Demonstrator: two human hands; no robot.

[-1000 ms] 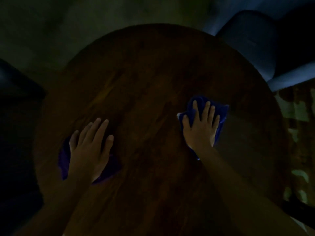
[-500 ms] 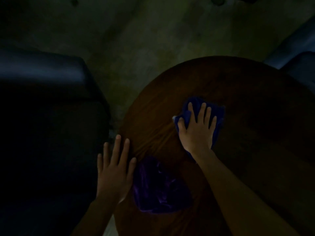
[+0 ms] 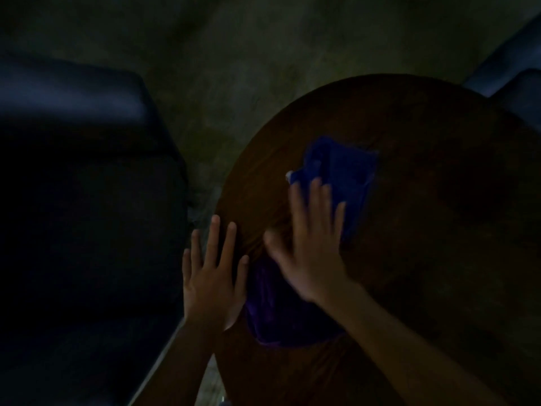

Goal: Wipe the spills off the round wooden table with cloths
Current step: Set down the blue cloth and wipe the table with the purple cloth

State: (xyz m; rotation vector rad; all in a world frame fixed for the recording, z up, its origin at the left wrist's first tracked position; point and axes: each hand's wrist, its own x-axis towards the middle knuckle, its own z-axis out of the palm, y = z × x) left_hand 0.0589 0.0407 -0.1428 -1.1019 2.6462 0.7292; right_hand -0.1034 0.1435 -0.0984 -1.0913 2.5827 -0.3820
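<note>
The round wooden table fills the right half of the dim head view. A blue cloth lies on it near the left rim. A purple cloth lies closer to me, by the near-left edge. My right hand is blurred, fingers spread, hovering between the two cloths with its fingertips over the blue cloth's near edge. My left hand is flat and open at the table's left rim, just left of the purple cloth, holding nothing. No spills can be made out in the dark.
A dark blue upholstered seat stands left of the table, close to its rim. Another blue seat shows at the upper right. Grey floor lies beyond the table.
My right hand has drawn back off the blue cloth toward the purple one. My left hand came off the purple cloth earlier and now rests at the table's rim. The view has shifted left.
</note>
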